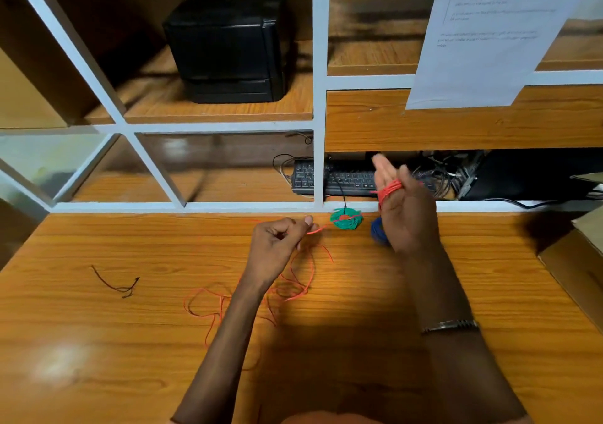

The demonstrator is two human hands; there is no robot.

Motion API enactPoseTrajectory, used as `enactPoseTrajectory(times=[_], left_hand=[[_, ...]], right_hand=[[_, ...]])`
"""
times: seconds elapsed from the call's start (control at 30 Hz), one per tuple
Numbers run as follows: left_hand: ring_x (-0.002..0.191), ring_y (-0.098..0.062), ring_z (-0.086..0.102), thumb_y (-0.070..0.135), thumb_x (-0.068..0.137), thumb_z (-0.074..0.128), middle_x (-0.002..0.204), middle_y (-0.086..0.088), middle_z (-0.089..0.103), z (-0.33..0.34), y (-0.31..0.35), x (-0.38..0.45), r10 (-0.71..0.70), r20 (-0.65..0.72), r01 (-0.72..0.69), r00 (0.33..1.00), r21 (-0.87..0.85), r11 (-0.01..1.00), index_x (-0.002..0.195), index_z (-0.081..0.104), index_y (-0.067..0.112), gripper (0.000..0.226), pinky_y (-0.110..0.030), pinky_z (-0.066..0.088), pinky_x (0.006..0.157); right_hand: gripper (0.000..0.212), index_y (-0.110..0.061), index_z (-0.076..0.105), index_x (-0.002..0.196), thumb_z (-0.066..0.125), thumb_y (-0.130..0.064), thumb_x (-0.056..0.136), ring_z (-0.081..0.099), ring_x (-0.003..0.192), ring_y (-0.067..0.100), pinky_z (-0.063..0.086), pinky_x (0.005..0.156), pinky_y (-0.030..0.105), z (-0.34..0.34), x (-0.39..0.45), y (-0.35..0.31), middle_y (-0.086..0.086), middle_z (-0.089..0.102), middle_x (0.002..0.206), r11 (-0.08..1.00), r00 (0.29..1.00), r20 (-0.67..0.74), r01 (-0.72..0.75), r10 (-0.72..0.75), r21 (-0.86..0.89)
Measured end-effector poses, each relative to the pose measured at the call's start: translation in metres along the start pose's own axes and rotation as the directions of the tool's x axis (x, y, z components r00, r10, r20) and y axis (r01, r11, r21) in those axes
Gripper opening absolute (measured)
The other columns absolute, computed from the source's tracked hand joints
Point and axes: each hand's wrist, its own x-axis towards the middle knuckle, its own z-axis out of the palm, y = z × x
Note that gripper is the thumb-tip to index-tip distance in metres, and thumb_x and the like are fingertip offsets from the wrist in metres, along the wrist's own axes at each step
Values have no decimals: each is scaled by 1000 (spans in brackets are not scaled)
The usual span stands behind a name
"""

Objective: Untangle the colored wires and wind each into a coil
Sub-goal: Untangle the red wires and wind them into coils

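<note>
Red wire (295,280) looks thin, light, springy (kinks easily); best pinched near the taut run. Left hand (277,244) pinches it; right hand (403,208), fingers straight, carries the red turns (390,190).

Office: wooden desk (98,342), keyboard (342,180), printer (228,48), posted notice (489,31).

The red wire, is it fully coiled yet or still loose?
Partly coiled: red wire loops wrap the right hand's fingers, the rest sprawls loose on the table.

Wound coil (346,219) on desk (130,325); keyboard (336,180) behind it.
</note>
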Motion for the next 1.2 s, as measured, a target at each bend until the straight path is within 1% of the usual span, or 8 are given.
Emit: enactPoseTrajectory(times=[0.1, 0.27, 0.47, 0.73, 0.83, 0.93, 1.03, 1.2], left_hand=[[89, -20, 76, 25, 101, 69, 70, -32, 63, 0, 11, -1, -26, -24, 22, 999, -140, 990, 59, 50, 0, 53, -37, 48, 81], [101, -23, 74, 24, 106, 57, 102, -21, 80, -3, 29, 1, -37, -61, 19, 997, -269, 963, 72, 55, 0, 42, -35, 55, 92], [100, -24, 77, 15, 104, 64, 100, -23, 79, -8, 22, 6, -49, -211, -11, 976, -275, 961, 73, 59, 10, 31, -24, 56, 88], [83, -33, 71, 39, 105, 65, 85, -11, 79, -32, -14, 17, -48, -374, -11, 926, -152, 988, 76, 72, 11, 41, -45, 52, 85], [72, -39, 64, 45, 103, 65, 81, -7, 79, -36, -21, 20, -65, -377, 38, 924, -78, 996, 73, 71, 11, 45, -43, 46, 77], [72, -33, 56, 40, 104, 65, 81, -16, 77, -24, -9, 16, -81, -232, 69, 969, -58, 996, 69, 73, 17, 42, -37, 42, 77], [79, -23, 56, 29, 105, 65, 75, -16, 75, -9, -2, 12, -105, -45, 102, 993, -60, 993, 63, 61, 20, 43, -34, 40, 78], [74, -10, 55, 37, 100, 70, 68, -22, 41, 1, -11, 1, -101, 40, 102, 994, -46, 994, 67, 45, 9, 51, -31, 41, 78]], right_hand=[[39, 3, 59, 122, 61, -30, 100, 63, 93, 13, 54, 88, 41, 3, -5, 20, 24, 68, 119, 654, 976, -217, -145, -29, -742], [42, -11, 66, 94, 50, -49, 105, 70, 90, 18, 54, 93, 40, 7, -31, 44, 6, 75, 94, 193, 933, -190, -257, 307, -947], [82, 1, 63, 131, 30, -69, 103, 62, 58, 13, 50, 63, 26, 16, -59, 60, 8, 71, 82, 237, 640, -82, -397, 764, -886], [51, 0, 51, 144, 54, -32, 104, 65, 60, 0, 52, 64, 21, 16, -58, 74, -15, 71, 67, 299, 645, -124, -505, 754, -809], [45, 4, 64, 121, 52, -36, 106, 55, 46, 0, 43, 48, 14, 28, -65, 58, -14, 63, 58, 335, 576, 68, -373, 815, -865], [51, 2, 71, 96, 41, -37, 110, 28, 30, 5, 25, 35, 14, 33, -70, 43, -4, 50, 45, 634, 473, 457, -335, 753, -697], [54, 4, 73, 95, 44, -40, 109, 21, 31, 13, 19, 35, 27, 31, -64, 33, -3, 49, 43, 862, 583, 645, -423, 494, -278], [59, 10, 54, 140, 38, -39, 111, 55, 62, 10, 46, 67, 20, 33, -41, -8, 6, 69, 82, 883, 856, 491, -348, 161, 316]])
